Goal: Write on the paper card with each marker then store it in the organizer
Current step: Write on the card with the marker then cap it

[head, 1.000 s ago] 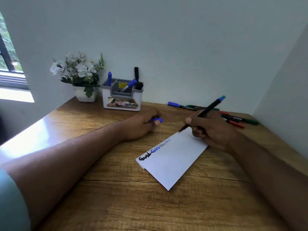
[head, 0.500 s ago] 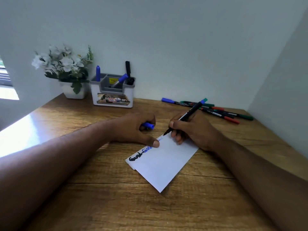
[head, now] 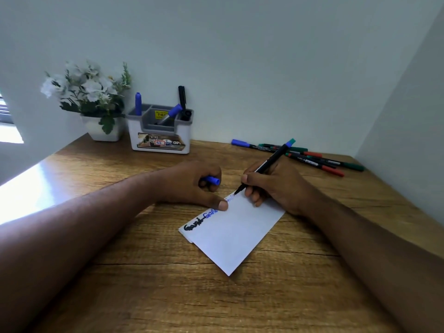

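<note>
A white paper card (head: 236, 233) lies tilted on the wooden desk (head: 216, 296), with black and blue writing along its upper left edge. My right hand (head: 274, 186) grips a black marker (head: 269, 163) with a blue-green end, its tip touching the card's far corner. My left hand (head: 192, 183) holds a blue cap (head: 212, 180) in its curled fingers while the thumb presses the card's edge. The white and grey organizer (head: 159, 131) stands at the back, holding two blue markers and a black one.
Several loose markers (head: 310, 156) with blue, green and red caps lie at the back right of the desk. A white pot of white flowers (head: 96, 104) stands left of the organizer. Walls close the desk at the back and right.
My right hand has lowered the marker tip onto the card's far corner. My left thumb has come down onto the card's edge. The view has shifted slightly.
</note>
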`<state>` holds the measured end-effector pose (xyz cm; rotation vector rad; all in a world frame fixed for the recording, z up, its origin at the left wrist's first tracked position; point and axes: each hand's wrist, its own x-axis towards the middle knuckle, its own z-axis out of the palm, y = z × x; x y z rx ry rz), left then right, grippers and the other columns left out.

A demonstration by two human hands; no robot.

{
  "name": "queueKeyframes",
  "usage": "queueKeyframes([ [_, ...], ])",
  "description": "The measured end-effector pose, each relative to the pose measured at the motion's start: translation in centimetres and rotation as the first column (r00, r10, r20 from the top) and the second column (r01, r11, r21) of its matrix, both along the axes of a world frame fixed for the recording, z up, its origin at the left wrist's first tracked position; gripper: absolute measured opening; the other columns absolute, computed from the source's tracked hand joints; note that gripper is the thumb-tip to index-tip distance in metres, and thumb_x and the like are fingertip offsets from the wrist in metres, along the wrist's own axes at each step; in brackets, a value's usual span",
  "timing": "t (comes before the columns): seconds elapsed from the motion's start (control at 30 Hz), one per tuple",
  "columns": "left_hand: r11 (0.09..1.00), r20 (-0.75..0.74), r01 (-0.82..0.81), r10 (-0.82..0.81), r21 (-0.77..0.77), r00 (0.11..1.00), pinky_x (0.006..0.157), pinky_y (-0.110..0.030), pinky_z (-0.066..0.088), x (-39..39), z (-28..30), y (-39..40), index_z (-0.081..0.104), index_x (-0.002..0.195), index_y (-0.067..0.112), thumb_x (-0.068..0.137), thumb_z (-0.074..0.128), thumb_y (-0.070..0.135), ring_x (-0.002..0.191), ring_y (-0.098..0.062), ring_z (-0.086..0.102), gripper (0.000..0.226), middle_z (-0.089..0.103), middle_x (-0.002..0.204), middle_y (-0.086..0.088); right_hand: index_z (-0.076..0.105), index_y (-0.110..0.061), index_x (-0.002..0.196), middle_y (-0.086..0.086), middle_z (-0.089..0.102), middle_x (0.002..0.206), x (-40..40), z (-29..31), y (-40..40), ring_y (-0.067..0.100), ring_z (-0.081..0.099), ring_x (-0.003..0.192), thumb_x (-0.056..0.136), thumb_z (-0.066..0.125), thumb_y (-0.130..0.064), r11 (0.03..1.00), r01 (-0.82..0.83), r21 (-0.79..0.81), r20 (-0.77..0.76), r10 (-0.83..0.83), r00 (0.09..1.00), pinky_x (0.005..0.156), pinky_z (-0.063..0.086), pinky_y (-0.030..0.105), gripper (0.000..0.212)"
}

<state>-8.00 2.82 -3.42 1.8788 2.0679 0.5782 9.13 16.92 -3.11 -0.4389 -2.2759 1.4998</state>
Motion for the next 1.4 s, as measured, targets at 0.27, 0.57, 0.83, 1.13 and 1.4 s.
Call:
queueKeyframes([
  [0.27, 1.000, -0.004, -0.008, 0.008, -0.014, 1.000, 0.060, -0.026, 0.037, 0.10, 0.14, -0.07, 0.049, 0.076, 0.027, 0.072, 0.073, 0.056, 0.066, -0.007, 0.044, 0.037, 0.052, 0.073, 0.008, 0.068, 0.001, 0.076, 0.015, 0.066, 0.061, -0.14, -0.21, 0.27, 0.019, 0.059, 0.046, 0.088, 0.064, -0.006, 1.000, 0.016, -0.019, -0.001, -0.016, 1.000, 0.046, 0.051, 0.028, 0.014],
  [0.57, 1.000, -0.010, -0.007, 0.007, -0.025, 1.000, 0.061, -0.025, 0.037, 0.06, 0.17, -0.07, 0.053, 0.082, 0.023, 0.073, 0.071, 0.057, 0.069, -0.008, 0.045, 0.039, 0.055, 0.079, 0.004, 0.068, 0.002, 0.078, 0.014, 0.067, 0.060, -0.15, -0.20, 0.23, 0.019, 0.060, 0.046, 0.088, 0.064, -0.006, 0.999, 0.039, -0.030, -0.005, -0.039, 0.999, 0.045, 0.052, 0.027, 0.013],
  [0.83, 0.999, 0.016, -0.006, 0.006, -0.038, 1.000, 0.063, -0.027, 0.038, 0.10, 0.18, -0.04, 0.055, 0.086, 0.021, 0.073, 0.072, 0.055, 0.071, -0.009, 0.047, 0.040, 0.058, 0.082, 0.001, 0.067, 0.005, 0.080, 0.014, 0.066, 0.060, -0.16, -0.05, 0.11, 0.018, 0.061, 0.045, 0.088, 0.064, -0.007, 0.996, 0.069, -0.061, -0.004, -0.070, 0.998, 0.045, 0.052, 0.026, 0.014],
  [1.13, 1.000, 0.005, 0.003, -0.003, -0.022, 1.000, 0.062, -0.027, 0.038, -0.07, 0.07, 0.02, 0.054, 0.082, 0.025, 0.072, 0.072, 0.057, 0.069, -0.008, 0.046, 0.038, 0.054, 0.076, 0.008, 0.065, 0.011, 0.083, 0.014, 0.066, 0.057, -0.05, 0.02, 0.02, 0.018, 0.061, 0.043, 0.088, 0.064, -0.005, 0.992, 0.097, -0.083, 0.003, -0.097, 0.995, 0.044, 0.053, 0.027, 0.017],
  [1.4, 1.000, 0.004, 0.002, -0.002, -0.027, 1.000, 0.063, -0.029, 0.039, -0.18, 0.01, 0.10, 0.054, 0.083, 0.023, 0.072, 0.072, 0.058, 0.070, -0.009, 0.046, 0.041, 0.056, 0.079, 0.005, 0.066, 0.005, 0.081, 0.011, 0.066, 0.056, -0.20, 0.06, -0.02, 0.017, 0.061, 0.043, 0.088, 0.064, -0.006, 0.988, 0.127, -0.088, 0.006, -0.127, 0.992, 0.044, 0.054, 0.027, 0.014],
])
